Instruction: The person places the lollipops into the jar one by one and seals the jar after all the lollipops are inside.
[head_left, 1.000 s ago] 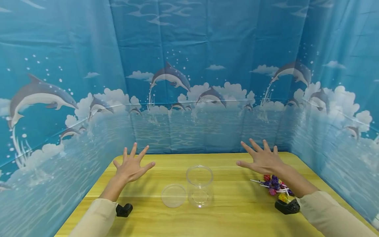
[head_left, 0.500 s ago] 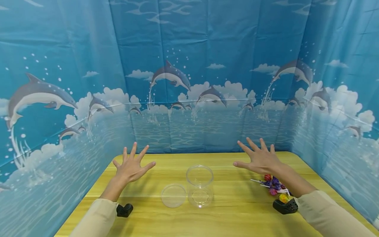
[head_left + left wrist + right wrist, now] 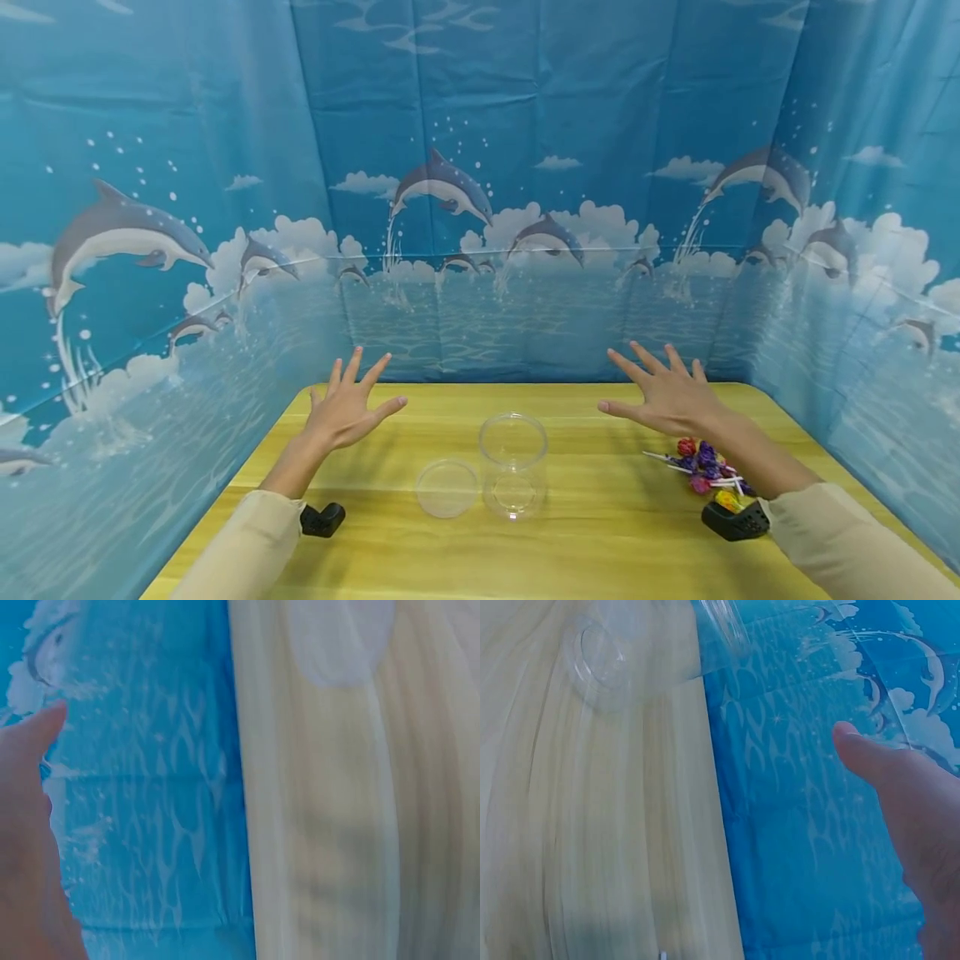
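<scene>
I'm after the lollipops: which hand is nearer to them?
Right. The right hand hovers just above and behind the lollipops; the left hand is far across the table.

The person wore long, loose cream-beige fabric sleeves (image 3: 247, 542) reaching to both wrists, leaving the left hand (image 3: 347, 410) and right hand (image 3: 671, 400) bare, with a small black plastic camera unit (image 3: 322, 518) strapped under the left wrist and a matching black ribbed one (image 3: 735, 521) under the right.

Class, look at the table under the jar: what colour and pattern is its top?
The table is yellow with a wood-grain pattern, clearest in the head view.
</scene>
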{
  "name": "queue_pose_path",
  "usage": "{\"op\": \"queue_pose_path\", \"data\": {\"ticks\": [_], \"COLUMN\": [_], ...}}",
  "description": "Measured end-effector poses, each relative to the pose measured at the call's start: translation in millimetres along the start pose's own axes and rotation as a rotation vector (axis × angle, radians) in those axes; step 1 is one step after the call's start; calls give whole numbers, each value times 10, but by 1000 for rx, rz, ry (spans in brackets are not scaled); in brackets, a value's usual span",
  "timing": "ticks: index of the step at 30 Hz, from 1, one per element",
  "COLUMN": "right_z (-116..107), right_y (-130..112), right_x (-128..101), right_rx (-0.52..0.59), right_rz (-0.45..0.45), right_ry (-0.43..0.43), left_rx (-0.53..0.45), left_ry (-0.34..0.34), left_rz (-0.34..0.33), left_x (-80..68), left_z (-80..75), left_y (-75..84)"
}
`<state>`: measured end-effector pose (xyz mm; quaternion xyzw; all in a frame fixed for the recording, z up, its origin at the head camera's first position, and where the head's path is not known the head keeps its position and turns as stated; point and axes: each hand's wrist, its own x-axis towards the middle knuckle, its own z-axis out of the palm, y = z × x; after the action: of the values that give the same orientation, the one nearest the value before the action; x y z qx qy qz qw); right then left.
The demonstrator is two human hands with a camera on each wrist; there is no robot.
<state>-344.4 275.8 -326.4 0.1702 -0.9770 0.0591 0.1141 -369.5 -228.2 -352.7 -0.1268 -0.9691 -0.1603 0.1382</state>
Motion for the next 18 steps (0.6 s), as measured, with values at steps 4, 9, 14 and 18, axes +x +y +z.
{"op": "queue_pose_path", "data": {"ticks": [4,9,14,18], "right_z": [-38,-92,-147,-179], "right_y": [81,170,230,295], "right_x": [-38,-126,-226,-319], "right_rx": [-3,29,53,70], "right_rz": [-31,-65,-69,-68], "right_ry": [26,56,53,39], "left_rx": [-141,-397,-558,-612], "left_ry": [-1,-50,-129,-172], "left_rz": [60,153,224,269], "left_x": [58,88,53,30], "left_z": [38,166,333,475], "left_y": [142,392,625,768]}}
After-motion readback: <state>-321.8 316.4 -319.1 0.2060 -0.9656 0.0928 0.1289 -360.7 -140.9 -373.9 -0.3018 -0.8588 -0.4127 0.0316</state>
